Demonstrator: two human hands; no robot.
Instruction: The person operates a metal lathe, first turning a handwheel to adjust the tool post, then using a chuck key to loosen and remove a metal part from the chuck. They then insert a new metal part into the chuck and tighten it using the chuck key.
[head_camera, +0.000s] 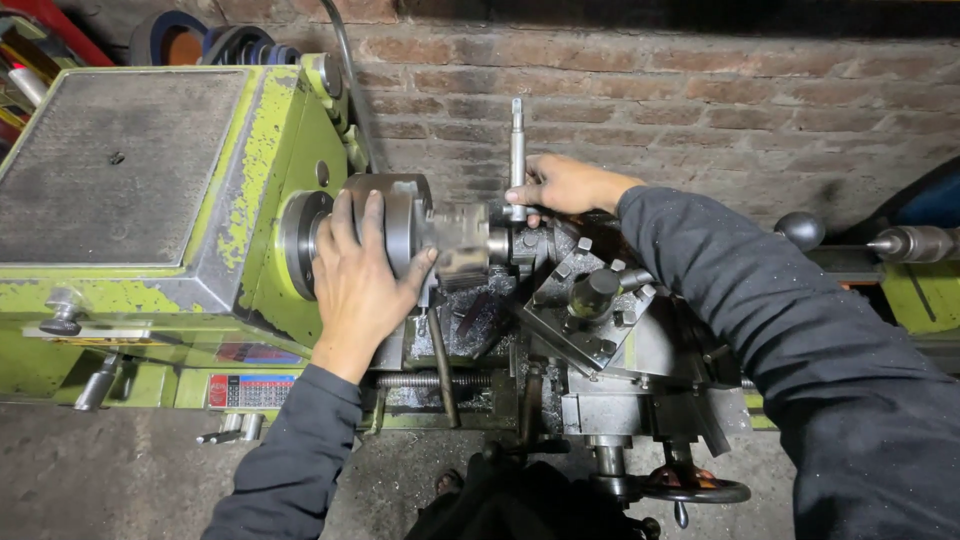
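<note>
At the far left stood the chipped green cast headstock of the lathe (150, 170), its flat top dusty and its paint flaking. My left hand (358, 270) lay spread over the round grey steel chuck (395, 225) at the spindle nose, palm flat on the rim and fingers draped across the top, pressing rather than clenched; nothing was enclosed in it. Just right of the chuck, the short bright metal workpiece (465, 245) sat clamped in the jaws, its face blurred, so I could not tell how true it ran. My right hand (560, 185) was closed around the long steel T-handled chuck key (517, 150), which stood upright above the workpiece against the red brick wall (700, 90). Below that hand sat the square dark steel tool post (590, 295), near the workpiece but apart from it.

To do this well, I judged that the left palm had to brace the chuck firmly against turning while the right hand worked the key squarely, seated fully in its socket, my sleeve kept off the tool post's bolts.
</note>
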